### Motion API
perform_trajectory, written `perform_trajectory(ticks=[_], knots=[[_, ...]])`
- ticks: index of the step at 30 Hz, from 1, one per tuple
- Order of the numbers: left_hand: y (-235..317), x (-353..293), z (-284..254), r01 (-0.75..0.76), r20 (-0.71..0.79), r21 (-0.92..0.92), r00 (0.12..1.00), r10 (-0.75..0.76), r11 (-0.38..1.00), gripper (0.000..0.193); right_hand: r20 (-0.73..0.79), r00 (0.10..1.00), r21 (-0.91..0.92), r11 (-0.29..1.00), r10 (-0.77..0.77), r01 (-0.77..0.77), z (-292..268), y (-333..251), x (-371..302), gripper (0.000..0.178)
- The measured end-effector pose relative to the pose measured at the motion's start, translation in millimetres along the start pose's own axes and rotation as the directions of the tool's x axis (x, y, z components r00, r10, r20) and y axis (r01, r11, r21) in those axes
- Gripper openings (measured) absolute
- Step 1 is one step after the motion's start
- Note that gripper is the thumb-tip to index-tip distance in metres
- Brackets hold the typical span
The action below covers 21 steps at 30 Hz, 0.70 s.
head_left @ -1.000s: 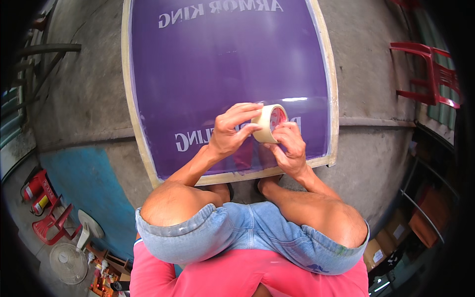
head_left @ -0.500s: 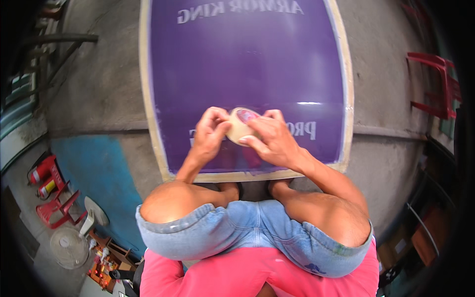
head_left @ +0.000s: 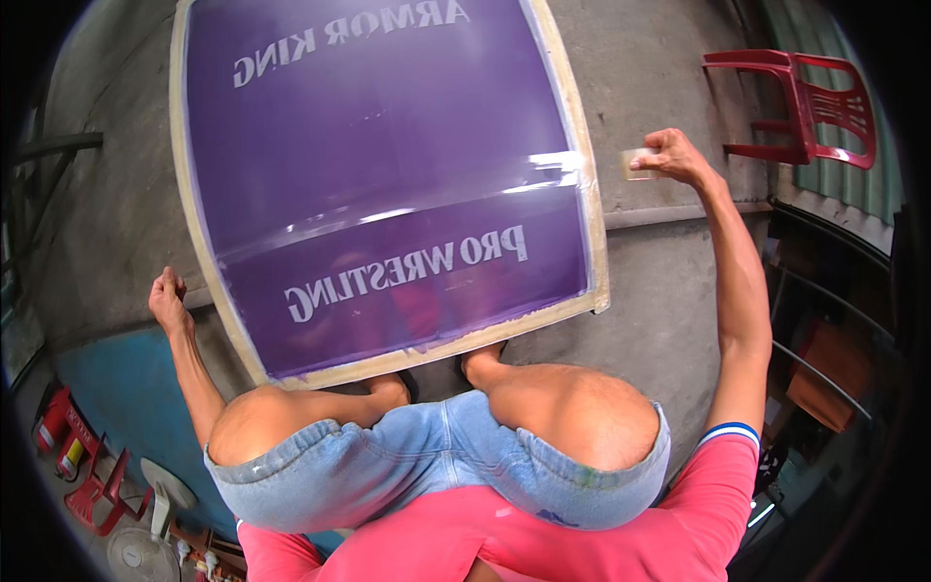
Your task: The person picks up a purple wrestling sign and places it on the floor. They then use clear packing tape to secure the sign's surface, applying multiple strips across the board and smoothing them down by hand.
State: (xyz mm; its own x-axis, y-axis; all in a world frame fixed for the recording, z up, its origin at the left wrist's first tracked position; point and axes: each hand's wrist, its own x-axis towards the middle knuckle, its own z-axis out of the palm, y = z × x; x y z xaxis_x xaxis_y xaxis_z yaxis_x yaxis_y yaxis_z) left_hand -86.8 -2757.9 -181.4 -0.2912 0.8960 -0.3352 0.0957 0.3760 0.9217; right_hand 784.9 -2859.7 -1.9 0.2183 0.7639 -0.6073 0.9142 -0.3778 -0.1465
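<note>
1. Head view: nearest are the pink shirt [head_left: 456,524] and the rolled denim shorts [head_left: 339,466], with both bare knees raised; the left knee [head_left: 254,427] hides part of the left arm.
2. Left hand [head_left: 170,299]: out past the panel's left edge, above the floor, with fingers curled in and thumb closed against them. Whatever lies between the fingertips is too faint to make out.
3. Right hand [head_left: 677,155]: well apart from the left, past the panel's right edge, clamped around a pale tape roll [head_left: 630,167], which it partly covers.
4. Between the hands, a clear strip [head_left: 373,215] with bright glints crosses the panel, in line with the left fingers and the roll. Whether it touches the surface I cannot tell.
5. The purple panel [head_left: 359,136] lies before the feet, edged by a beige frame [head_left: 436,344]; mirrored pale lettering [head_left: 407,272] runs along its near end, below the strip.
6. Around it is grey concrete floor [head_left: 650,262], with a blue patch [head_left: 126,388] at left.
7. Farther out, a red plastic chair [head_left: 800,107] stands beyond the right hand, near a green corrugated wall [head_left: 815,179]; toward the lower left corner are a fan [head_left: 144,556] and another red chair [head_left: 97,495].
</note>
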Motion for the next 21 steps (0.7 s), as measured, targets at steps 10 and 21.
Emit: perform_trajectory(ticks=[10,21], knots=[[28.6,-31.0,3.9,0.233,0.042,-0.045,0.972,-0.231,0.971,0.019,-0.092,0.963,-0.138,0.961,-0.252,0.239,23.6,-2.2,13.0,0.053],[42.3,-46.1,34.7,0.173,-0.018,0.157,0.985,-0.173,0.972,0.014,-0.148,0.973,-0.152,0.977,-0.174,0.152,45.2,63.6,24.4,0.045]])
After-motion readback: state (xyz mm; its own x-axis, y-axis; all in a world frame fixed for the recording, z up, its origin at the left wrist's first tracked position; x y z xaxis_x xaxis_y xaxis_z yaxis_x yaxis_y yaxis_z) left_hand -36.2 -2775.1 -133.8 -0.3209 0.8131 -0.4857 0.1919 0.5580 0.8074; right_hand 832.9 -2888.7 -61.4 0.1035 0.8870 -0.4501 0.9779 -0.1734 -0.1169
